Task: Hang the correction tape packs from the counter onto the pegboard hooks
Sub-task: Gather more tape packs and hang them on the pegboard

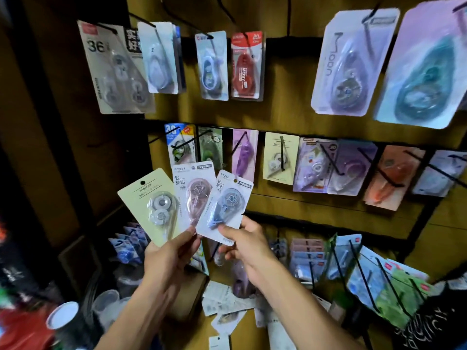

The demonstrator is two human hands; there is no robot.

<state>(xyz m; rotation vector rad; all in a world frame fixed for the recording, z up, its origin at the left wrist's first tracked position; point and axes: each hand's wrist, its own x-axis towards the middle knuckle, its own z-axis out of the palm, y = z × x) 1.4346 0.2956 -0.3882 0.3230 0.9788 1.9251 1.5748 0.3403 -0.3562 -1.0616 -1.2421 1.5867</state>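
Right hand (246,245) pinches upright blue pack (225,205).

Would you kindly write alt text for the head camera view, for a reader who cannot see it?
Two hands fan out three correction tape packs before a pegboard: the left hand pinches a pale green pack and a pink pack, the right hand a blue pack. Other packs already hang on the pegboard's black hooks, and more lie on the counter below.

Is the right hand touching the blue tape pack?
Touching. The head view shows the right hand pinching the bottom edge of the blue tape pack, thumb on its front.
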